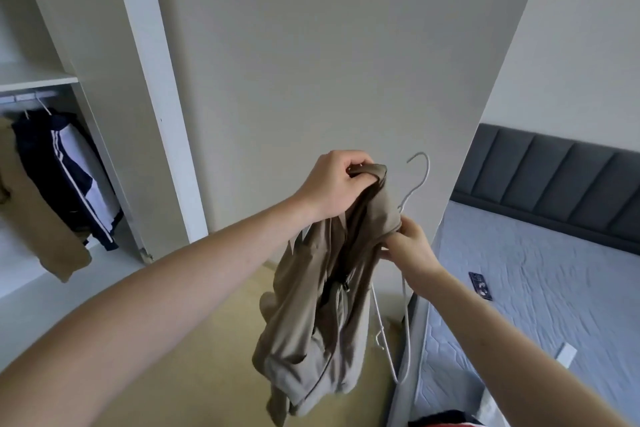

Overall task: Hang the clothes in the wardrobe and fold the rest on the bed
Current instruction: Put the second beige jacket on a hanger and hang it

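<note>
— What stood on the left?
— A tall white open cupboard door (138,97) against the plain pale wall (311,45).
— And right?
— A dark grey padded headboard (554,177) above a light blue quilted mattress (536,270); yellowish floor (194,357) lay between.

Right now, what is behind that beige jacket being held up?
A white wire hanger sits behind the beige jacket: its hook shows above the right hand, its lower frame beside the hem. The jacket covers the hanger's left part. Beyond are the white wardrobe door and floor.
</note>
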The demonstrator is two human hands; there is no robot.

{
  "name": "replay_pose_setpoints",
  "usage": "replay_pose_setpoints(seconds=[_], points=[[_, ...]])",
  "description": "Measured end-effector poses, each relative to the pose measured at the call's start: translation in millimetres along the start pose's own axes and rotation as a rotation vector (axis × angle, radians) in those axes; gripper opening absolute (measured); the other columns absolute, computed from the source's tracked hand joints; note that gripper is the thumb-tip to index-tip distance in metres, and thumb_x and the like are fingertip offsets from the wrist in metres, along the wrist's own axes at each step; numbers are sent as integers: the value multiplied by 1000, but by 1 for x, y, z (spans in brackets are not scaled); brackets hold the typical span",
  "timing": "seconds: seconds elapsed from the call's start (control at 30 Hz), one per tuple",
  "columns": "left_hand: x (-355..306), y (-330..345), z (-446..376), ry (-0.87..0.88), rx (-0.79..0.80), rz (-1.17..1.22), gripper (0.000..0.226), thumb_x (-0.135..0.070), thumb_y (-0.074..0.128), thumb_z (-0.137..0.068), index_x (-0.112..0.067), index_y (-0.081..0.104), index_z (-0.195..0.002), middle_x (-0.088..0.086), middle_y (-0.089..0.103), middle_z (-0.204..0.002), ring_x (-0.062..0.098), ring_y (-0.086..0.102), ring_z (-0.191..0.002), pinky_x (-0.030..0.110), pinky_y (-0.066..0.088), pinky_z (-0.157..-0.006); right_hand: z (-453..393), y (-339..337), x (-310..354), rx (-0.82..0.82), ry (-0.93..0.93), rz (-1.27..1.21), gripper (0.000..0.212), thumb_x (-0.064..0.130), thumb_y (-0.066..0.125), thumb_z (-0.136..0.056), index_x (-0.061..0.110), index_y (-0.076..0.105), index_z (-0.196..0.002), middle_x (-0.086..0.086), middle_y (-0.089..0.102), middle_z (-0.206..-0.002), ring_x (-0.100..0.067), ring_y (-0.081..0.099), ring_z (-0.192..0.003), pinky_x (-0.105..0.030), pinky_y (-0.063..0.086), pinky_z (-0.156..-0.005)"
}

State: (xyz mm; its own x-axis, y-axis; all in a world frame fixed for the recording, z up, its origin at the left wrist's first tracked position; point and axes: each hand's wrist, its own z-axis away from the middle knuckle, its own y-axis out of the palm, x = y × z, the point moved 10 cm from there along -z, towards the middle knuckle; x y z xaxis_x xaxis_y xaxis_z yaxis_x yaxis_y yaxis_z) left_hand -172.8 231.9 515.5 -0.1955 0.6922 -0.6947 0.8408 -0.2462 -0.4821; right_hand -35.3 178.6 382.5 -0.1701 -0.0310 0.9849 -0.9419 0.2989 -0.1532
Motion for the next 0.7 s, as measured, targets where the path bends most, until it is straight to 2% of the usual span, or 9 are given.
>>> replay_pose_setpoints(seconds=[0.17, 0.23, 0.3, 0.33, 0.43, 0.5, 0.57, 0.63, 0.7], points=[[12, -21, 2, 28, -5, -109, 12, -13, 69, -85, -23, 77, -84, -15, 75, -83, 6, 69, -85, 21, 52, -77, 5, 10, 9, 25, 18, -146, 56, -15, 32, -85, 16, 77, -97, -10, 78, -89, -20, 75, -79, -38, 65, -71], [19, -26, 4, 31, 11, -111, 15, -8, 70, -83, -22, 78, -84, -15, 74, -82, 5, 68, -83, 20, 51, -76, 9, 13, 8, 54, 83, -250, 54, -17, 30, -80, 8, 72, -101, -10, 75, -84, -23, 73, -79, -36, 63, -70], [22, -29, 9, 37, 28, -97, 17, -5, 75, -80, -21, 79, -83, -14, 74, -82, 4, 68, -82, 18, 50, -75, 12, 22, 11, 178, 150, -402, 31, -9, 38, -70, 3, 61, -87, -10, 64, -82, -26, 66, -81, -38, 60, -75], [21, -28, 12, 53, 45, -104, 18, -4, 76, -78, -21, 80, -83, -12, 74, -82, 5, 68, -82, 19, 50, -75, 14, 26, 16, 239, 181, -479, 18, -3, 44, -66, 9, 50, -77, -9, 56, -82, -26, 61, -81, -39, 57, -81], [21, -23, 15, 82, 80, -130, 19, -2, 78, -75, -20, 80, -81, -9, 73, -82, 8, 68, -80, 21, 50, -73, 13, 33, 21, 331, 180, -423, 32, 9, 65, -75, 20, 36, -75, -9, 52, -84, -26, 57, -83, -43, 46, -90], [26, -23, 12, 55, 81, -118, 19, -3, 78, -75, -21, 79, -81, -9, 74, -81, 9, 69, -80, 23, 53, -72, 10, 30, 16, 239, 156, -289, 41, 3, 78, -82, 18, 40, -82, -11, 60, -87, -24, 65, -83, -42, 53, -85], [35, -22, 10, 27, 97, -110, 17, -5, 79, -75, -21, 78, -81, -11, 74, -78, 7, 67, -76, 20, 50, -68, 6, 28, 13, 146, 138, -259, 42, -3, 76, -85, 17, 40, -83, -6, 63, -80, -18, 68, -75, -34, 58, -71], [50, -21, 10, -5, 90, -122, 14, -10, 82, -75, -23, 77, -80, -11, 70, -75, 4, 61, -69, 17, 44, -65, 3, 27, 12, 86, 125, -297, 44, -10, 67, -86, 21, 37, -77, 2, 56, -63, -12, 60, -59, -24, 49, -53], [73, -24, 14, -81, 49, -125, 13, -21, 88, -75, -22, 77, -83, -7, 65, -76, 4, 54, -68, 18, 41, -65, 1, 25, 12, 15, 121, -327, 43, -11, 55, -85, 25, 35, -72, 6, 44, -57, -10, 45, -51, -20, 38, -45]])
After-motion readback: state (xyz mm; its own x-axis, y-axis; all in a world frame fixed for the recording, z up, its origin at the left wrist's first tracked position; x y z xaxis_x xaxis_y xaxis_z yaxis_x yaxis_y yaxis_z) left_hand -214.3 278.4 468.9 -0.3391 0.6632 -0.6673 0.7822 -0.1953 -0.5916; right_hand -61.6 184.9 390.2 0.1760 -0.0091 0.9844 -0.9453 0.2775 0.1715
